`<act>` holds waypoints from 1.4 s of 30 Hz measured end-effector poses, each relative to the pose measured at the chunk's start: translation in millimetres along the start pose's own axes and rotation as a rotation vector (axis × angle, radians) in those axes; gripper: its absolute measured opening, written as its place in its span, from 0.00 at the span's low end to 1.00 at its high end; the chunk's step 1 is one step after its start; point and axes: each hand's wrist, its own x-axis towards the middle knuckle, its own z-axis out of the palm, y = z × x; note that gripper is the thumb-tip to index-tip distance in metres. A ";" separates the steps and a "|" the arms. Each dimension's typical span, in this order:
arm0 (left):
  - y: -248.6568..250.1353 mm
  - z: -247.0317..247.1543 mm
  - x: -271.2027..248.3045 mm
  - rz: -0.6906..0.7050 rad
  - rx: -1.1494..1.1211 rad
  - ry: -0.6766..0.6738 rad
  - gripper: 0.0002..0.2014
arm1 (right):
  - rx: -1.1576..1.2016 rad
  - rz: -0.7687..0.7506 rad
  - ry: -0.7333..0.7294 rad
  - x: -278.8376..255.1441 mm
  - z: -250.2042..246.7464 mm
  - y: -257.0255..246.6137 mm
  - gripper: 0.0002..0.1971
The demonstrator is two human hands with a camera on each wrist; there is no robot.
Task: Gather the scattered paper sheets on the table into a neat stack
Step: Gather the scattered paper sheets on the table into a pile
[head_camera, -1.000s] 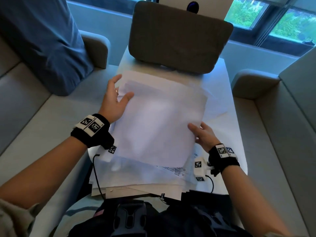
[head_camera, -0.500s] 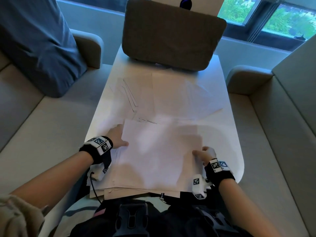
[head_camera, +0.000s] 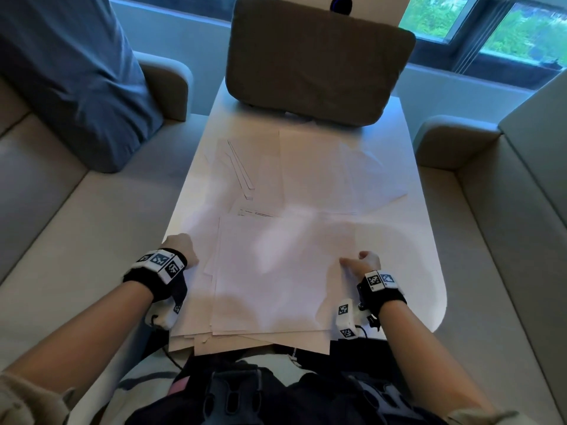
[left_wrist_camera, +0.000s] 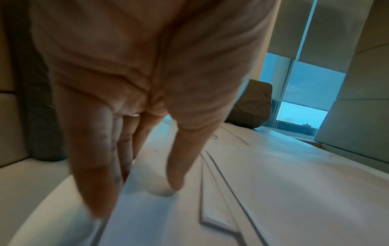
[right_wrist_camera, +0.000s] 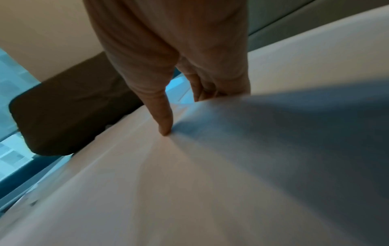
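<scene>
A loose stack of white paper sheets (head_camera: 276, 277) lies at the near end of the white table (head_camera: 426, 271), its edges uneven and overhanging the front. More sheets (head_camera: 322, 173) lie spread flat farther up the table. My left hand (head_camera: 182, 253) is just left of the stack; its fingers (left_wrist_camera: 94, 183) are straight, point down at the table edge and hold nothing. My right hand (head_camera: 362, 263) pinches the right edge of the top sheets (right_wrist_camera: 231, 166), with the thumb (right_wrist_camera: 165, 121) on top and the fingers curled under.
A brown cushion (head_camera: 319, 59) stands on the far end of the table. A blue pillow (head_camera: 70, 81) leans on the beige sofa (head_camera: 76, 225) at the left. Sofa seats flank both long sides of the table, with windows behind.
The sheets I held up in both hands came down onto the near stack. My left hand let go and slid to the stack's left side. My right hand kept its pinch.
</scene>
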 end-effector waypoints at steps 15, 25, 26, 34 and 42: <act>-26.9 -1.0 12.4 -0.019 -0.467 0.087 0.10 | 0.368 -0.298 -0.438 -36.6 -21.2 -28.5 0.16; -15.1 -2.8 6.7 -0.061 -0.680 0.024 0.05 | -0.269 -0.437 -0.034 -29.2 -16.3 -12.1 0.11; -15.2 -2.6 6.3 -0.049 -0.668 0.022 0.05 | -0.249 -0.460 0.005 -30.1 -16.0 -12.7 0.11; -20.0 -8.1 10.8 -0.039 -0.717 0.049 0.16 | 0.055 -0.505 -0.093 -42.3 -20.3 -29.9 0.10; -22.1 2.0 18.8 -0.054 -0.844 0.071 0.22 | -0.347 -0.337 -0.168 -9.4 13.8 6.3 0.13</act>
